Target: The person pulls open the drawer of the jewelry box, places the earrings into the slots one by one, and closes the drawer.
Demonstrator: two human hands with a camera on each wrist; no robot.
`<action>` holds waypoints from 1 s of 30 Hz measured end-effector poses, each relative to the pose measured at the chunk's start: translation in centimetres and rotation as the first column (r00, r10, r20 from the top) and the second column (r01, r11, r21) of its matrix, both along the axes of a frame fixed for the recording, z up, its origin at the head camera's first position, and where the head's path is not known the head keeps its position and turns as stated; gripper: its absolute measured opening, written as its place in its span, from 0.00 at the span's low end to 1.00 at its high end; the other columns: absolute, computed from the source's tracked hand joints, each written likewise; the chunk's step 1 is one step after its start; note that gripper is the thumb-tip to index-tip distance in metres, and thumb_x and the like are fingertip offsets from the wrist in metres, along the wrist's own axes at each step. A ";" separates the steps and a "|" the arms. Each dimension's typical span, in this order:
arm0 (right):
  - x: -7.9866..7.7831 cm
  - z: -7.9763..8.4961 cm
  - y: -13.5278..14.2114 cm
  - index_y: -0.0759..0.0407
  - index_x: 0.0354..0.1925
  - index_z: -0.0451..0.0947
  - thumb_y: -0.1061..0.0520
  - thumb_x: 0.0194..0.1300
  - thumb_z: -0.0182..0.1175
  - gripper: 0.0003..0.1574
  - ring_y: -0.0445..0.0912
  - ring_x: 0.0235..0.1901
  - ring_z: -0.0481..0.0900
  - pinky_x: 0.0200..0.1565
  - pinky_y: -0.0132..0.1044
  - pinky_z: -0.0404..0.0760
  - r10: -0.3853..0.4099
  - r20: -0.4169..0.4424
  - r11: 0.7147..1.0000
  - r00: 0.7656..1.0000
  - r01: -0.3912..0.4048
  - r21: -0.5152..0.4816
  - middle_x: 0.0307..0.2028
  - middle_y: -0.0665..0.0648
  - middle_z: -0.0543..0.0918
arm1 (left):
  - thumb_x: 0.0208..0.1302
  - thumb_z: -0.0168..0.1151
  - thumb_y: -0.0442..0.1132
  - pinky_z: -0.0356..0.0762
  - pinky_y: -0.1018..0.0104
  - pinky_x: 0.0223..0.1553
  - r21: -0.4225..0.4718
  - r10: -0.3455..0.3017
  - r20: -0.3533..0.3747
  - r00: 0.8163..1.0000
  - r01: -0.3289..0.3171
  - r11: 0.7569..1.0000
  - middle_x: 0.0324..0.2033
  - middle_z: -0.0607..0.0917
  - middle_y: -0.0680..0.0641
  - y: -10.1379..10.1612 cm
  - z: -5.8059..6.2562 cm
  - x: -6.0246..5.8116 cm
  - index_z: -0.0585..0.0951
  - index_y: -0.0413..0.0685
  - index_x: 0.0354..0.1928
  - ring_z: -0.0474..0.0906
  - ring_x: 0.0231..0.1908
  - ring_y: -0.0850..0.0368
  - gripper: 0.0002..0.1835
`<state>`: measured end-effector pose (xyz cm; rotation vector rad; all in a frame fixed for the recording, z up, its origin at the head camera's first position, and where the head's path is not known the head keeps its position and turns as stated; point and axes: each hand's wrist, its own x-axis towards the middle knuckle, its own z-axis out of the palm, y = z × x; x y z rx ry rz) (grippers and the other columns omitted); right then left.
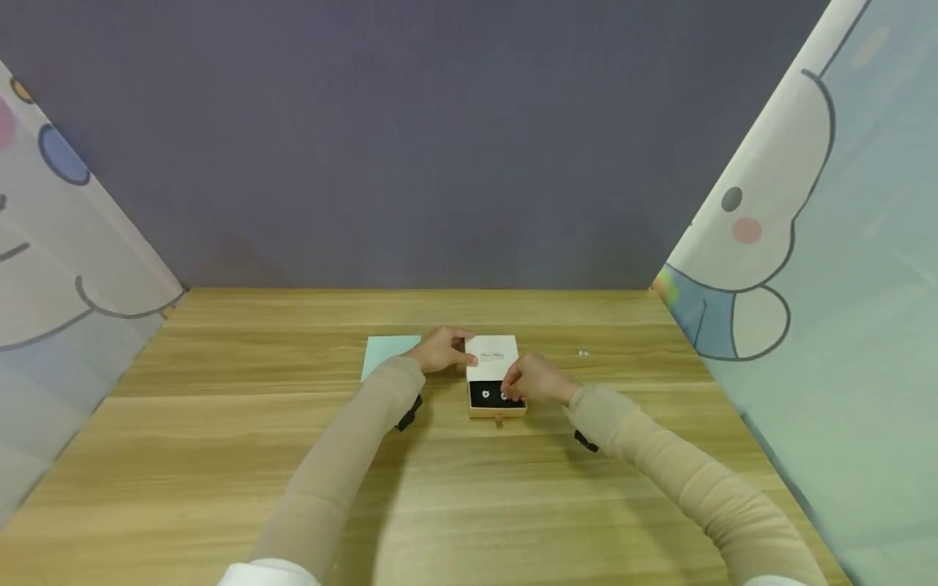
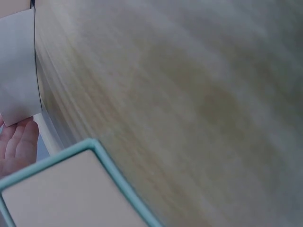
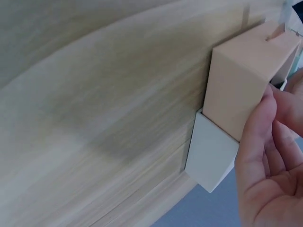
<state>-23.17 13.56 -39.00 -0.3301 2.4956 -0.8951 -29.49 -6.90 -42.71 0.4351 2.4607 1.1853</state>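
Note:
A small drawer-style jewelry box lies on the table, its white sleeve (image 1: 492, 350) printed with dark lettering. The peach drawer (image 3: 236, 85) is pulled out toward me and shows a black insert with a small silvery earring (image 1: 485, 394) on its left. My left hand (image 1: 443, 350) grips the sleeve at its left side and far corner; its fingertips (image 2: 27, 137) touch the sleeve's end in the left wrist view. Over the drawer's right side, my right hand (image 1: 538, 379) pinches at a second earring (image 1: 504, 396), which the fingers partly cover.
A turquoise-edged box lid or tray (image 2: 97, 146) lies left of the jewelry box, partly behind my left forearm. A tiny clear packet or scrap (image 1: 583, 352) is on the wooden table (image 1: 454, 505) at the right. A dark panel (image 1: 425, 146) closes off the far side.

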 end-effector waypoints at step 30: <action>1.3 -1.4 0.0 0.57 0.26 0.83 0.63 0.55 0.63 0.04 0.39 0.19 0.74 0.22 0.29 0.73 -0.084 -0.248 0.996 0.965 0.087 0.003 0.21 0.50 0.82 | 0.53 0.67 0.47 0.65 0.54 0.62 0.007 -0.008 -0.003 1.000 0.008 1.000 0.63 0.69 0.46 -0.2 -0.2 -0.3 0.68 0.49 0.64 0.65 0.62 0.49 0.35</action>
